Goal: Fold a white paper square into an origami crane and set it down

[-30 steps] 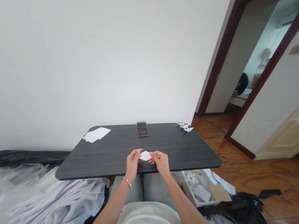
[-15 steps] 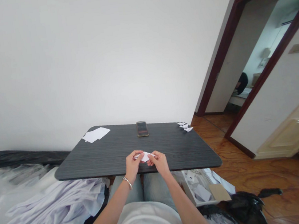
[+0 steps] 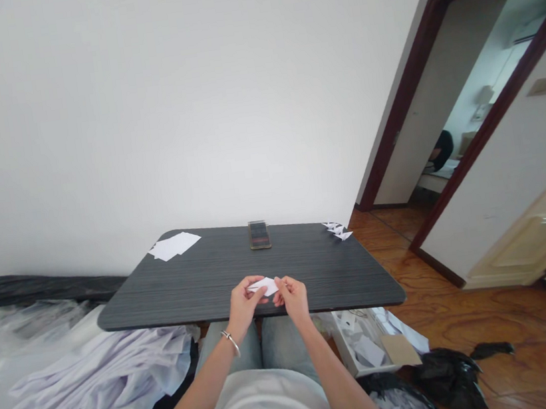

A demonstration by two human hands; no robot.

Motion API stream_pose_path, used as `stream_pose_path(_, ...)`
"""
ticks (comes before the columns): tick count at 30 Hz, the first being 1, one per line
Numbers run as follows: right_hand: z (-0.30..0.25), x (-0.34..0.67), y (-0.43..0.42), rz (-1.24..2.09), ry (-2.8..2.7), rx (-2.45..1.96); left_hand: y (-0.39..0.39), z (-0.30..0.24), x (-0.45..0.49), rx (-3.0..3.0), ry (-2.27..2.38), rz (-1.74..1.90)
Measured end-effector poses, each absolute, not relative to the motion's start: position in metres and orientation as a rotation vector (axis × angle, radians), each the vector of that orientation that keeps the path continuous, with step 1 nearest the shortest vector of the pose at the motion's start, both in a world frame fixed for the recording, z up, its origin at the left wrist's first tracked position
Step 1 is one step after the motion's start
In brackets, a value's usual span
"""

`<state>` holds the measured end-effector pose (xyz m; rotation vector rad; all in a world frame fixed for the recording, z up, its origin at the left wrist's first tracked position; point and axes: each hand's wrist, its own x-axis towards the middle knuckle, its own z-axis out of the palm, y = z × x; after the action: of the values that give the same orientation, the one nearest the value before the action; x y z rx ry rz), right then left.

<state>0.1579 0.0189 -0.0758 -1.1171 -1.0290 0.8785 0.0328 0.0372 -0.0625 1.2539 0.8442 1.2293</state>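
Observation:
A small folded piece of white paper [image 3: 266,286] is held between my two hands over the near edge of the dark table [image 3: 202,274]. My left hand [image 3: 243,300] grips its left side, thumb on top and fingers beneath. The right corner is pinched by my right hand [image 3: 292,295] between thumb and forefinger. Several small folded paper shapes with pointed tips [image 3: 338,231] stand at the table's far right corner. Flat white sheets [image 3: 176,245] lie overlapping at the far left.
A phone [image 3: 259,235] rests at the table's back, near the wall. On the floor at right are a white box [image 3: 367,346] of papers and black plastic bags [image 3: 449,379]. White cloth [image 3: 104,377] is heaped at the left. A doorway [image 3: 421,104] opens at right.
My right thumb has moved from the paper's top face to its right corner, with the fingers more upright. My left hand keeps its hold.

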Motion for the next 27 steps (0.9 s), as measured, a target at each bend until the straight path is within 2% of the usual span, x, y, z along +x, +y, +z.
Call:
stream_pose_path(7,-0.063,0.153,0.011,1.062,-0.869,-1.002,0.029,-0.041,0.030,1.248,0.861,1.245)
stream_pose_path(13,-0.043,0.151,-0.008,0.986,-0.941,-0.841,0.014,-0.013,0.025,1.298,0.862,1.332)
stream_pose_path(19,-0.024,0.152,-0.027,0.819,-0.990,-0.864,-0.001,0.009,0.024,1.400,0.868,1.374)
stream_pose_path(27,-0.003,0.154,-0.043,0.793,-1.030,-0.890,-0.012,0.026,0.022,1.447,0.860,1.343)
